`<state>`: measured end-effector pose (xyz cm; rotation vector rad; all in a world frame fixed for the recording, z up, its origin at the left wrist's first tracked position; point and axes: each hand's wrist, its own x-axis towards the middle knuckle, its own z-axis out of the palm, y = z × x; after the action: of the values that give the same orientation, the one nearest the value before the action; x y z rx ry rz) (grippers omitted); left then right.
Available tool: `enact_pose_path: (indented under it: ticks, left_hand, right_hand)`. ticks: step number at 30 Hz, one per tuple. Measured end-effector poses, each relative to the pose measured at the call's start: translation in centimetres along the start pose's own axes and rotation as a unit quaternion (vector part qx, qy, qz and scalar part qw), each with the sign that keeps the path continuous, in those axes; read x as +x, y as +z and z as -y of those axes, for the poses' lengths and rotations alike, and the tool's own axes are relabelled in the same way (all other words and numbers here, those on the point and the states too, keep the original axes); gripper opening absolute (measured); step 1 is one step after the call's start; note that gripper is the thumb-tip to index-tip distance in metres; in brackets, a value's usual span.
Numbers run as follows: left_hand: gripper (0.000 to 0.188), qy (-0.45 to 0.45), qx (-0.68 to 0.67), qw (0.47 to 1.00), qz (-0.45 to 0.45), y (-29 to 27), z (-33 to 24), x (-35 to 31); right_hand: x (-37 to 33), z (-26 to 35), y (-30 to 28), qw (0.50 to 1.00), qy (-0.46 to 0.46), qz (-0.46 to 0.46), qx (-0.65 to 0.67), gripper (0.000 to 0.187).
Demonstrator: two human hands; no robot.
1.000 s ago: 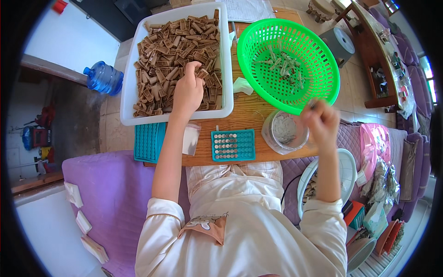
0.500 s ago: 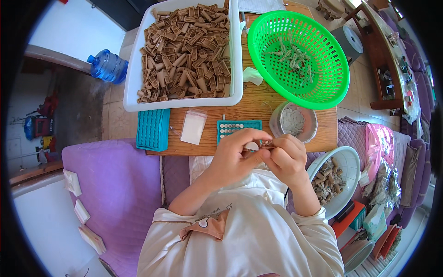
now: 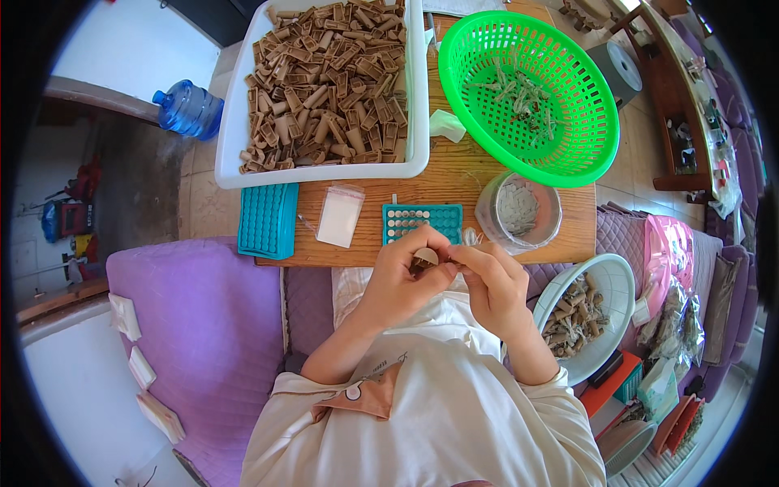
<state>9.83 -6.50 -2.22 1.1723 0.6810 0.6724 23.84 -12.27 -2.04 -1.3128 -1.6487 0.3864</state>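
A small brown piece [image 3: 423, 261] with a pale rounded end is held in the left hand [image 3: 406, 274], low in front of the body and just beyond the near edge of the wooden table [image 3: 450, 166]. The left hand is closed around this piece, with the thumb and the index finger bent about it. The right hand [image 3: 493, 284] is brought close against the left one; its fingers are curled and its fingertips are pressed together near the piece, but what is pinched between them is too small to be told. Just above the right fingers a whitish bit [image 3: 472, 236] is seen, and it cannot be told if it is held. Behind the hands a teal tray [image 3: 445, 221] is placed, partly filled with silver discs [image 3: 406, 215]. A clear tub [image 3: 488, 213] of white pieces is set beside it, under the near rim of the green basket [image 3: 586, 105]
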Motion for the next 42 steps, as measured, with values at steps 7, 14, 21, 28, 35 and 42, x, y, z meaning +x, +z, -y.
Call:
enact_pose_path:
  ticks: [7, 14, 21, 28, 35, 42]
  left_hand:
    - [0.007, -0.064, -0.055, 0.996, 0.035, -0.6, 0.4, 0.1]
    - [0.007, -0.041, -0.062, 0.997, 0.029, -0.4, 0.9, 0.2]
    - [0.011, -0.027, -0.058, 0.998, -0.002, 0.2, 1.7, 0.0]
    - [0.028, -0.024, -0.025, 0.999, -0.009, -0.4, 1.9, 0.1]
    - [0.029, -0.006, -0.048, 0.999, -0.020, -0.4, 2.8, -0.3]
    - [0.038, -0.017, -0.322, 0.946, 0.026, -0.7, 2.8, -0.2]
  right_hand:
    - [0.8, 0.6, -0.8, 0.990, 0.099, 0.092, 0.046, 0.022]
    - [0.0, -0.2, 0.1, 0.985, 0.133, 0.038, 0.103, 0.019]
    - [-0.5, -0.8, 0.3, 0.982, 0.149, 0.001, 0.113, 0.021]
    - [-0.9, -0.8, 0.1, 0.971, 0.189, 0.025, 0.145, 0.020]
    - [-0.9, -0.9, 0.1, 0.971, 0.189, -0.008, 0.149, 0.022]
    - [-1.1, -0.7, 0.6, 0.968, 0.172, -0.089, 0.161, 0.023]
